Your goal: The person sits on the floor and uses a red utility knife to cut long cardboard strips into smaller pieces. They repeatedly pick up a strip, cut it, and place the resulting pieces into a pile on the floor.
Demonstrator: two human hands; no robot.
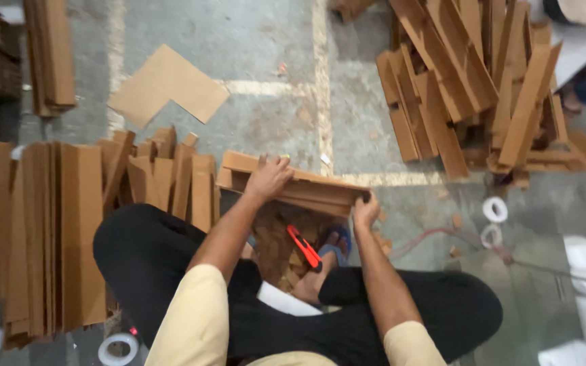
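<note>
Concrete floor [266, 41], cardboard stack [306, 186] gripped between left hand [268, 179], right hand [365, 210]

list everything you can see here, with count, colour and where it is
cardboard bundle: one, brown, centre, under both hands
utility knife: one, red, below the bundle
cardboard strip piles: two, brown, left and top right
flat cardboard sheet: one, brown, floor top left
tape rolls: four, whitish, two right, two bottom left
floor: grey concrete
left hand: on the bundle's top
right hand: gripping the bundle's right end
</note>
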